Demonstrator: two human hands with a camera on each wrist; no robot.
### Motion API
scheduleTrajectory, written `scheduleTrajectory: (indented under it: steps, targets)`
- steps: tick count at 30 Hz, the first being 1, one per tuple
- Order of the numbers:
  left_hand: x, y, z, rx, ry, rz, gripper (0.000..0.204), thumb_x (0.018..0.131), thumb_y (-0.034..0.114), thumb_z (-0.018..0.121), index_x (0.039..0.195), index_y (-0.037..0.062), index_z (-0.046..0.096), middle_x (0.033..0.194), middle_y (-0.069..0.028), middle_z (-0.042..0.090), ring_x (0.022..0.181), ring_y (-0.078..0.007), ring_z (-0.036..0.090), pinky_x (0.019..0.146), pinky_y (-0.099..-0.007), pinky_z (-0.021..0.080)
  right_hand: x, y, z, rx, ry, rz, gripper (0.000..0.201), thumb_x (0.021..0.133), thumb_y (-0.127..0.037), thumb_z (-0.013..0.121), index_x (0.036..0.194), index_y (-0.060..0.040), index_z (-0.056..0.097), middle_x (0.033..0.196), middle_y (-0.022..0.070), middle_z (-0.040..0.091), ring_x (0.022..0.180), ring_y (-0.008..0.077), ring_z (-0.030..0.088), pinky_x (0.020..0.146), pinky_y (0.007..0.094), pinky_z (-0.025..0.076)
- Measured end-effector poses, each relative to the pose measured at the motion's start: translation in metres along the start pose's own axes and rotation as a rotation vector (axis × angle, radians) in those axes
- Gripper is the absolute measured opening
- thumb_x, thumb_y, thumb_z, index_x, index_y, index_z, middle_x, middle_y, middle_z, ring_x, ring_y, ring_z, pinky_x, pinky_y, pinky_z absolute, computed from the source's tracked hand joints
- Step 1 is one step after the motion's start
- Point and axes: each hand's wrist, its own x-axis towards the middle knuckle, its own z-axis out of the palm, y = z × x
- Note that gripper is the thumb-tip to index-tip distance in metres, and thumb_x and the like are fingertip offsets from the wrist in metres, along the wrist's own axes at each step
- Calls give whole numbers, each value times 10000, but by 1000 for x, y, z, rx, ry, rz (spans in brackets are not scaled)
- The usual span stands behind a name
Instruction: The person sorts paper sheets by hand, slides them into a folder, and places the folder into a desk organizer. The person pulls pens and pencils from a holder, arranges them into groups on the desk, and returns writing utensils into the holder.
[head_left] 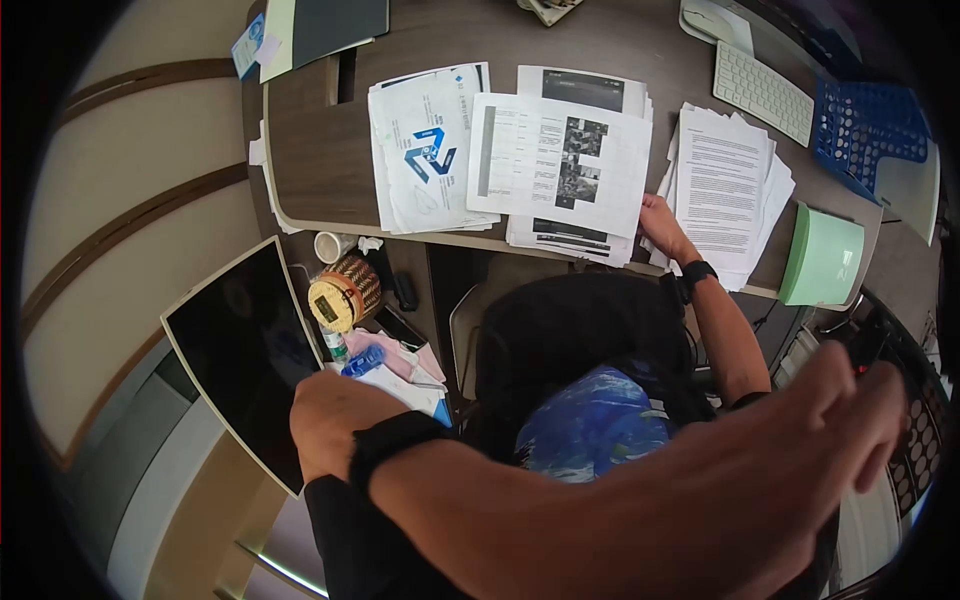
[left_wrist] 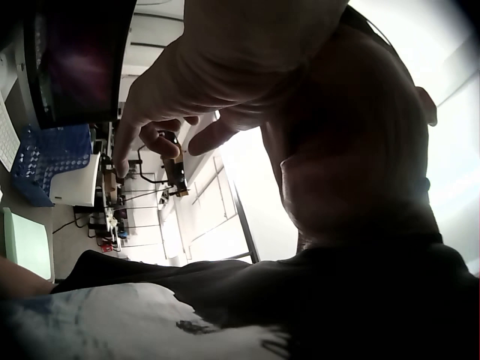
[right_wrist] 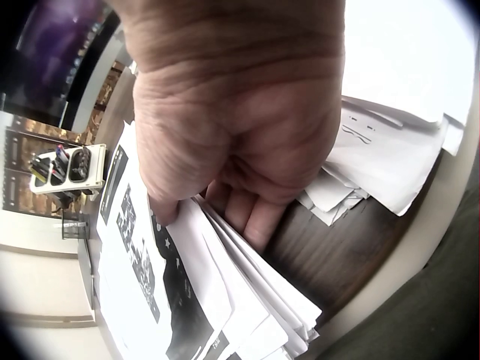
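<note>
Middle stack (head_left: 560,160): printed sheets lying fanned near the table (head_left: 310,180) edge, probably for easy reach.
Right hand (head_left: 660,226): at the stack's lower right; pinches a sheaf between thumb and fingers, likely keeping loose sheets together.
Left hand (left_wrist: 202,82): raised near the head, well apart from the stack; fingers loosely bent, apparently holding nothing.
Text pile (head_left: 725,180): right of the stack, seemingly kept separate.
Logo papers (head_left: 425,150): left of the stack.
Green folder (head_left: 825,255): right of the stack, past the text pile.
Keyboard (head_left: 763,95): beyond the stack, upper right, apparently out of the papers' way.
</note>
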Motion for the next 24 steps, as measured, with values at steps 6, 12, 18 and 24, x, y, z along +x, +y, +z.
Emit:
scheduleTrajectory:
  steps: [6,12,18,24]
  targets:
    - [-48,24,-25,-259,118,-361,539,679,-154,870,1081,100,616,1133,-96,543,1004,-229,700,1163,-518,518,7,14,-11,-45,7,-2,281,1060,-224,643,1091,20,779,871,-15,723,701,47,577,645,247,476]
    - [-120,-99,-67,-88,726,-501,525,769,-228,788,1051,102,493,914,37,412,822,-77,482,1060,-436,570,17,27,-11,10,43,3,283,1046,-253,659,1037,0,787,795,-54,668,641,32,487,599,244,409]
    - [-212,-198,-95,82,937,-691,367,844,-130,825,977,72,550,855,75,355,736,-26,392,805,-212,546,1,5,-8,-28,7,11,287,1058,-233,643,1099,10,791,857,-37,710,674,38,535,641,241,450]
    - [-255,-232,-102,100,1040,-745,383,829,-94,858,979,95,562,839,88,350,718,-18,388,651,-188,412,6,12,-10,-37,15,-7,286,1061,-230,639,1117,4,792,879,-30,723,691,39,548,650,238,457]
